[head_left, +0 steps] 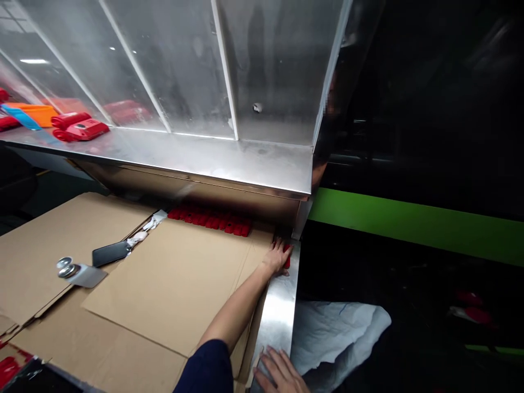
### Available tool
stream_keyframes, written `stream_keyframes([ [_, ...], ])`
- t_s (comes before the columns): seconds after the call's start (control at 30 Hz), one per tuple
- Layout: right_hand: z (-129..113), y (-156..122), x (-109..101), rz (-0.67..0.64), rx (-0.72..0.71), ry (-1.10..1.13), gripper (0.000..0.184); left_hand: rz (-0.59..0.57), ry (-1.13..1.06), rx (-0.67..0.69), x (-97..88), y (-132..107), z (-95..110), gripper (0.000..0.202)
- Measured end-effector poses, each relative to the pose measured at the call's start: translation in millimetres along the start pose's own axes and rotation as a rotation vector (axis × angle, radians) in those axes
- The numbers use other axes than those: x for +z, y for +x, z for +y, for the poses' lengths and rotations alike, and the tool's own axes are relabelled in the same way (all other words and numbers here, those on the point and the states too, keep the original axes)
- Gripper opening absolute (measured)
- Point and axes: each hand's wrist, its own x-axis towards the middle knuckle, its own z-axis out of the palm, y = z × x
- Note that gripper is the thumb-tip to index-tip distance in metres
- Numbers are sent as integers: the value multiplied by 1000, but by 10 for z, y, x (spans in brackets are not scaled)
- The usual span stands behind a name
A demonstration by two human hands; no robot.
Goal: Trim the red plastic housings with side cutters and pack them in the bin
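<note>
While I watch through the head camera, the left hand [277,258], at the end of a bare forearm and a dark navy sleeve [207,367], lies palm down with its fingers extended over a small red piece [287,258]. That piece sits at the far end of a narrow, shiny metal strip [282,311] and is partly covered by the hand; I cannot tell whether the fingers grip it or only rest on it. The right hand [282,374], cut off by the lower edge of my view, holds nothing that I can see, its fingers loosely spread over the near end of the strip.

Left of the strip I have a flat tan cardboard sheet [172,278], with a tight row of red blocks [208,219] along its far edge, beneath a brushed-steel shelf [229,158]. Beside the sheet's left edge lie a dark, flat rectangular object [111,253], crumpled white scraps [155,219] and a grey metal plate [90,276] with two round silvery knobs [67,270] at its end. On the shelf's left part I see glossy red parts [88,130] near an orange piece [39,114] and a blue strip [23,115]. A pale, wrinkled sheet [331,333] spreads just right of the metal strip.
</note>
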Motion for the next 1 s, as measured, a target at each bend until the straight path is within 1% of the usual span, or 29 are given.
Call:
stream_keyframes([
  [0.07, -50, 83, 218, 12, -69, -16, 28, -24, -110, -23, 20, 131, 2, 68],
  [0.13, -53, 109, 310, 17, -134, -35, 23, -12, -258, -25, -25, 161, 20, 66],
  [0.17, -37, 110, 314, 13, -166, -46, 20, 10, -348, -17, -59, 119, 49, 69],
  [0.23, 23, 110, 253, -14, -219, -68, 18, 88, -566, 16, -116, -99, 156, 86],
  [0.3, 101, 113, 124, -73, -279, -76, 21, 193, -833, 68, -123, -490, 321, 111],
  [0.33, 140, 115, 41, -117, -322, -68, 26, 245, -982, 95, -102, -735, 424, 117],
  [0.37, 174, 120, -50, -168, -370, -53, 37, 295, -1130, 122, -66, -1000, 541, 119],
  [0.43, 225, 142, -240, -271, -446, -13, 71, 418, -1389, 154, 31, -1539, 812, 126],
  [0.47, 238, 164, -329, -314, -461, 3, 84, 485, -1490, 156, 82, -1790, 963, 128],
  [0.5, 242, 195, -410, -350, -466, 16, 89, 556, -1564, 148, 131, -2017, 1119, 129],
  [0.57, 227, 276, -540, -410, -489, 47, 92, 701, -1717, 135, 214, -2379, 1426, 126],
  [0.6, 213, 322, -590, -436, -512, 64, 89, 773, -1811, 147, 247, -2513, 1568, 123],
  [0.67, 186, 406, -666, -478, -551, 89, 73, 892, -2007, 228, 292, -2704, 1816, 115],
  [0.7, 179, 441, -693, -492, -558, 95, 63, 929, -2085, 286, 303, -2771, 1919, 112],
  [0.77, 182, 492, -728, -516, -556, 102, 45, 970, -2142, 383, 299, -2874, 2086, 106],
  [0.83, 206, 511, -747, -540, -561, 121, 39, 1016, -2136, 439, 263, -2963, 2210, 102],
  [0.87, 222, 506, -759, -553, -569, 140, 41, 1050, -2129, 454, 236, -3008, 2260, 99],
  [0.93, 257, 462, -809, -571, -571, 187, 51, 1124, -2107, 468, 171, -3103, 2341, 96],
  [1.0, 296, 371, -915, -572, -527, 232, 57, 1177, -2080, 465, 103, -3199, 2400, 96],
])
